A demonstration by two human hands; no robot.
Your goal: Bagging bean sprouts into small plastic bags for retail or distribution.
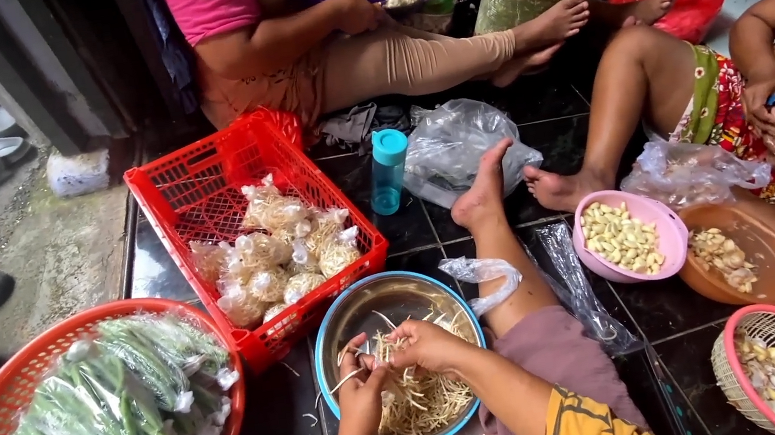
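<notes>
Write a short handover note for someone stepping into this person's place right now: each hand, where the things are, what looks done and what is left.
Left hand pinches a single bean sprout over the metal bowl. Right hand grips a small bunch of sprouts just beside it. A pile of sprouts fills the bowl's near half; its far half is bare. The red crate beside it holds tied bags. Sorted and unsorted sprouts cannot be told apart.
</notes>
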